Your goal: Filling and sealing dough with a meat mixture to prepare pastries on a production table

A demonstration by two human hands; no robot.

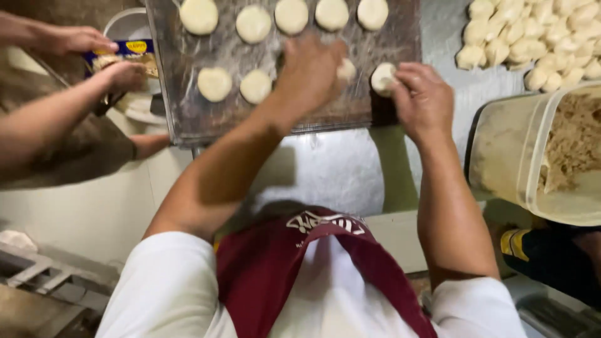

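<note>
Two dough pieces are in the person's hands over the near edge of the baking tray (181, 94). The left hand (310, 72) presses down with its fingers curled over a small dough ball (346, 70), mostly hiding it. The right hand (424, 100) pinches a second dough ball (382, 77) between thumb and fingers at the tray's near right corner. Seven flattened dough rounds (215, 84) lie on the floured tray, five along its far side and two nearer, left of the left hand. Right of the tray, a heap of shaped dough lumps (532, 37) sits on the metal counter (338, 169). Nearer, a clear plastic tub (501, 156) lies tipped with brownish filling inside. Left of the tray, another person's two hands (106, 59) hold a flat rectangular packet (128, 53), blue with a yellow oval label, above a white bowl (125, 25).
</note>
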